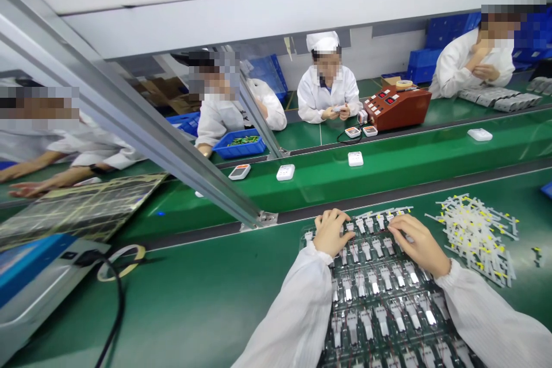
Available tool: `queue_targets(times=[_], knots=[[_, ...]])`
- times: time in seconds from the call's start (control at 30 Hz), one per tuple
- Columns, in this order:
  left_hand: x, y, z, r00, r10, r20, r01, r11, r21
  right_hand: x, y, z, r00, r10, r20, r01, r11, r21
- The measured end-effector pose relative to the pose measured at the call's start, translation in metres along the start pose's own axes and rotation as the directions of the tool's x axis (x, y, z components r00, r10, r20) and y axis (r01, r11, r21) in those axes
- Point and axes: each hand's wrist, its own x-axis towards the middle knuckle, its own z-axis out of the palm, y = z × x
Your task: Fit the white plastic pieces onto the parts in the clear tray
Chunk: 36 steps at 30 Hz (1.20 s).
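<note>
Both hands at far edge of clear plastic tray (435, 322) on green bench (207, 293). Left hand (331, 232) curled, fingertips on a small white part (350, 226), grip unclear. Right hand (420, 243) flat-ish on far row, nothing visibly held. Most pockets look filled; pile of loose white/yellow pcs (474, 236) to the right.

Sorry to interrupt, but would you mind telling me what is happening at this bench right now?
A person in white sleeves rests both hands on a clear tray of small white parts on the green bench. The left hand and right hand are at its far rows. A loose pile of white and yellow pieces lies to the right. Across the belt, a co-worker handles a small device beside a red tester box.
</note>
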Motion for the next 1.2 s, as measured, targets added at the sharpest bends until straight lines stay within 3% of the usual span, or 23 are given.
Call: queue_targets(times=[0.23,0.57,0.8,1.07,1.2], knots=[[0.000,0.000,-0.003,0.998,-0.017,0.060,0.016,1.000,0.009,-0.001,0.017,-0.009,0.994,0.057,-0.090,-0.065,0.994,-0.090],[0.004,-0.007,0.006,0.997,0.013,0.070,-0.007,0.997,-0.080,0.012,0.016,0.009,0.993,0.009,0.118,0.025,0.960,-0.279],[0.002,-0.005,0.000,0.997,0.044,0.056,-0.036,0.990,-0.138,0.027,0.009,0.029,0.978,-0.040,0.205,0.119,0.912,-0.393],[0.016,0.016,0.019,0.992,0.129,0.016,-0.128,0.991,-0.040,0.020,0.007,0.034,0.982,-0.039,0.184,0.118,0.891,-0.438],[0.021,0.020,0.024,0.994,0.111,-0.005,-0.112,0.991,-0.071,0.018,0.010,0.035,0.989,-0.032,0.146,0.093,0.895,-0.437]])
